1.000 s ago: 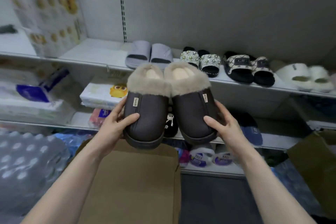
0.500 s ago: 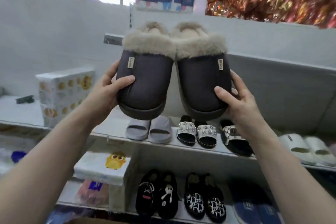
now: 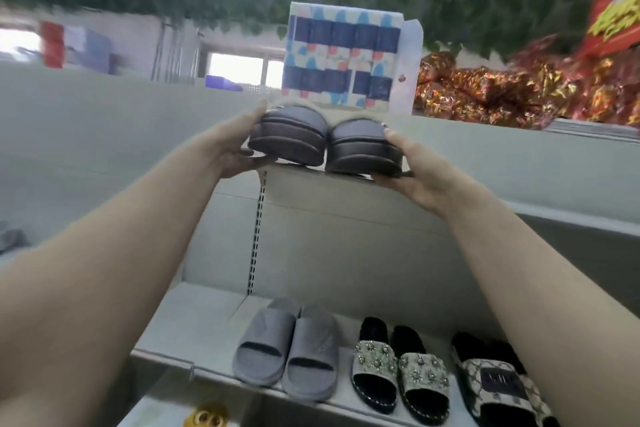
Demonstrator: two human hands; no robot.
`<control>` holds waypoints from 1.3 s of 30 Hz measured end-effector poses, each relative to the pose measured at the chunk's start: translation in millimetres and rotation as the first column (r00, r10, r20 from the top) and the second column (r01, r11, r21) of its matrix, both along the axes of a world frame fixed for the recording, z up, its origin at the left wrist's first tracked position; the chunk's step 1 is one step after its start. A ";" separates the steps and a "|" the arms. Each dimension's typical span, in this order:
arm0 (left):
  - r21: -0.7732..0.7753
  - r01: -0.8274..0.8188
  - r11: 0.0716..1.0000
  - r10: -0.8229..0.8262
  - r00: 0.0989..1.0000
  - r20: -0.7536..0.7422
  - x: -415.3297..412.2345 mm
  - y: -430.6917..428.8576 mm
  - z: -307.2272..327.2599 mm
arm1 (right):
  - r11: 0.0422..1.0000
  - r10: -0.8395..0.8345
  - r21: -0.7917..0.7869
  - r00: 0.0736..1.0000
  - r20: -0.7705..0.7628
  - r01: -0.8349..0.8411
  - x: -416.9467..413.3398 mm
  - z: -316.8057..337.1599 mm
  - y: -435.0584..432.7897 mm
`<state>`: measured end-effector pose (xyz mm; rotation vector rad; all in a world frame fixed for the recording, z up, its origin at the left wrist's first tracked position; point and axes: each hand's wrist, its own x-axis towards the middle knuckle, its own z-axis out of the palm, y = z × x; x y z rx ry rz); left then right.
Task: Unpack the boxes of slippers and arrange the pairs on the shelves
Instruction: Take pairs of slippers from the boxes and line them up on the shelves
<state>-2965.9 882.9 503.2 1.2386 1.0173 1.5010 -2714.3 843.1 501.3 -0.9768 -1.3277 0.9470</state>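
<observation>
A pair of dark brown fur-lined slippers sits side by side at the front edge of the top shelf (image 3: 346,184), toes toward me. My left hand (image 3: 235,146) grips the left slipper (image 3: 289,137) from its outer side, thumb underneath. My right hand (image 3: 412,173) grips the right slipper (image 3: 362,146) the same way. Only a thin strip of the fur collars shows behind the toes.
A blue-and-white patterned package (image 3: 341,57) stands right behind the slippers, with shiny red-gold foil bags (image 3: 512,94) to its right. On the shelf below lie grey slides (image 3: 291,347), beaded slides (image 3: 398,367) and patterned slides (image 3: 498,381). Green foliage hangs overhead.
Both hands have raised the brown pair from chest height over the cardboard box up to the top shelf and tipped it flat. The view has swung upward with them.
</observation>
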 end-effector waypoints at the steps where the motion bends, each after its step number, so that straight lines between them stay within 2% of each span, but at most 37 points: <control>1: 0.032 -0.038 0.999 0.040 0.997 -0.066 -2.3 3.9 0.2 | 0.998 -0.059 0.028 0.983 0.173 0.055 1.9 -1.9 6.6; 2: 0.080 -0.094 0.992 0.105 0.983 -0.153 -5.1 8.8 -2.6 | 0.985 -0.172 0.096 0.908 0.382 0.146 4.1 -5.7 13.8; 3: 0.157 -0.170 0.973 0.206 0.945 -0.253 -6.4 12.9 -8.5 | 0.946 -0.323 0.207 0.767 0.554 0.249 6.1 -10.3 19.7; 4: 0.269 -0.241 0.933 0.327 0.878 -0.350 -5.4 15.7 -17.9 | 0.885 -0.465 0.341 0.623 0.629 0.316 6.9 -15.6 24.3; 5: 0.395 -0.292 0.871 0.455 0.783 -0.425 -3.2 17.6 -28.5 | 0.818 -0.573 0.476 0.534 0.622 0.323 5.6 -21.4 26.2; 7: 0.616 -0.315 0.722 0.655 0.598 -0.462 5.4 19.8 -44.0 | 0.738 -0.642 0.634 0.529 0.555 0.231 -2.3 -29.2 25.4; 9: 0.712 -0.289 0.641 0.721 0.545 -0.428 11.3 23.5 -47.4 | 0.728 -0.634 0.660 0.548 0.545 0.186 -13.2 -32.2 31.0; 16: 0.657 -0.241 0.714 0.669 0.509 -0.541 13.0 54.9 -41.2 | 0.773 -0.602 0.614 0.492 0.629 0.160 -35.4 -29.3 75.5; 20: 0.658 -0.225 0.718 0.666 0.497 -0.557 12.0 60.2 -41.3 | 0.775 -0.599 0.615 0.477 0.643 0.146 -36.0 -30.3 81.5; 22: 0.665 -0.205 0.718 0.669 0.463 -0.581 10.5 56.6 -41.4 | 0.789 -0.585 0.600 0.463 0.666 0.135 -33.9 -29.3 78.7; 25: 0.697 -0.163 0.698 0.699 0.369 -0.613 9.7 44.5 -47.9 | 0.795 -0.585 0.598 0.385 0.714 0.101 -27.5 -28.3 69.5; 30: 0.827 0.032 0.561 0.795 0.258 -0.549 14.9 1.6 -81.4 | 0.717 -0.682 0.696 0.182 0.709 -0.026 -9.1 -48.9 31.0; 34: 0.831 0.176 0.528 0.789 0.260 -0.556 28.6 -39.6 -122.4 | 0.647 -0.758 0.747 -0.016 0.652 -0.154 15.8 -88.3 -13.3; 36: 0.810 0.222 0.542 0.764 0.271 -0.586 40.8 -61.1 -146.3 | 0.644 -0.762 0.750 -0.046 0.646 -0.151 30.6 -115.3 -37.7; 39: 0.764 0.283 0.581 0.710 0.283 -0.645 64.1 -91.4 -186.7 | 0.696 -0.717 0.709 -0.069 0.693 -0.109 55.5 -162.1 -77.8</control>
